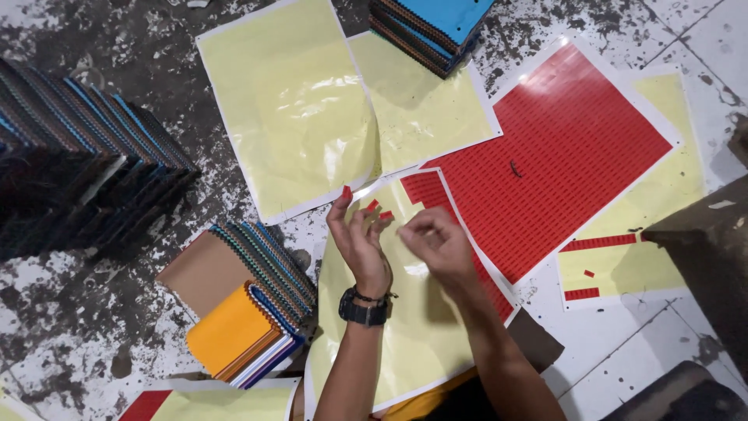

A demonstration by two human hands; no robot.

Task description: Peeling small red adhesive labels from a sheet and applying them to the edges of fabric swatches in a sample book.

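My left hand (357, 238) is raised palm-up over a yellow backing sheet (405, 335), with small red stickers (372, 206) stuck to several fingertips. My right hand (436, 243) is beside it, fingers pinched together at the left fingertips, apparently on a small red sticker. A black watch is on my left wrist. Beyond the hands lies a full red sticker sheet (561, 156).
Fanned fabric swatch books (249, 296) lie left of my arm, a tall dark stack (70, 164) at far left, another stack (432, 23) at top. Peeled yellow sheets (296, 101) cover the stained floor. A partly used sheet (623, 257) and a dark box (709, 249) sit at right.
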